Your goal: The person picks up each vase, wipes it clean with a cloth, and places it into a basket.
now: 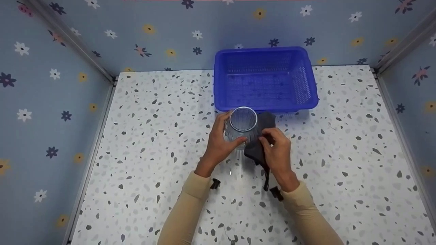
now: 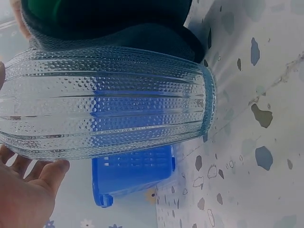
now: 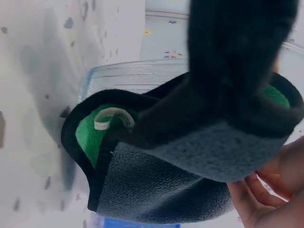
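A clear glass vase (image 2: 104, 104) with ribs and a bumpy texture stands upright in the middle of the table, its round rim (image 1: 243, 130) facing up in the head view. My left hand (image 1: 218, 143) grips it, thumb at the front and fingers round the left side. Beside the glass, my right hand (image 1: 279, 148) pinches a dark grey cloth (image 3: 156, 185) between thumb and fingers. Green lining, black edging and a white tag loop (image 3: 114, 114) show on the folded cloth in the right wrist view. The cloth overlaps the right side of the vase.
Just behind the vase, a blue plastic basket (image 1: 219, 85) with slotted walls stands against the flower-patterned back panel (image 1: 119, 51). Similar panels close off the left and right sides of the speckled white table (image 1: 153, 163).
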A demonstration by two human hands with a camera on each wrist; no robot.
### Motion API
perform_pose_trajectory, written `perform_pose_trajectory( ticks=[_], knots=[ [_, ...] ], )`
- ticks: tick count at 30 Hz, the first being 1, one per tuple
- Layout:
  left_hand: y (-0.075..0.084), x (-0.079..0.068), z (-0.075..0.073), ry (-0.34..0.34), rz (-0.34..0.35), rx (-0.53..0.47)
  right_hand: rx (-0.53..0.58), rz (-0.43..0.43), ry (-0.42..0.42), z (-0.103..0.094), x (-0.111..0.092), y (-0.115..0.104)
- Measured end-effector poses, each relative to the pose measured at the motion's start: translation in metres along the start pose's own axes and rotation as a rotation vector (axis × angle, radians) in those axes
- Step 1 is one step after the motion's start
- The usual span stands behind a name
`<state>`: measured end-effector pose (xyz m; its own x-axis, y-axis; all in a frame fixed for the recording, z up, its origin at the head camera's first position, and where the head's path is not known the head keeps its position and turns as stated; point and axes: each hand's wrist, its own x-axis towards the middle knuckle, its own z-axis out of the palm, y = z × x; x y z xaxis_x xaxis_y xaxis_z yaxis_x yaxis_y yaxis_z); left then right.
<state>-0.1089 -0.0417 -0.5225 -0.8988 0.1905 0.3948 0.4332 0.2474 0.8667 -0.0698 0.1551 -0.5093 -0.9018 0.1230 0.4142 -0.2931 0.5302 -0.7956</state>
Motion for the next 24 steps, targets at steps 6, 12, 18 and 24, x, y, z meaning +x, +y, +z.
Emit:
perform_pose_trajectory(
  ticks=[6,12,18,24],
  knots=[
    [0.0,0.0,0.0,0.002,-0.01,0.002,-0.004,0.04,-0.027,0.011,-0.008,0.02],
    [0.0,0.0,0.0,0.011,-0.015,0.017,-0.017,0.1,-0.065,0.023,-0.015,0.038],
    [-0.001,0.0,0.0,0.015,-0.016,0.015,-0.032,0.159,-0.122,0.029,-0.016,0.045],
    [-0.001,0.0,-0.001,0.004,-0.015,0.028,-0.012,0.179,-0.114,0.02,-0.011,0.031]
  ],
)
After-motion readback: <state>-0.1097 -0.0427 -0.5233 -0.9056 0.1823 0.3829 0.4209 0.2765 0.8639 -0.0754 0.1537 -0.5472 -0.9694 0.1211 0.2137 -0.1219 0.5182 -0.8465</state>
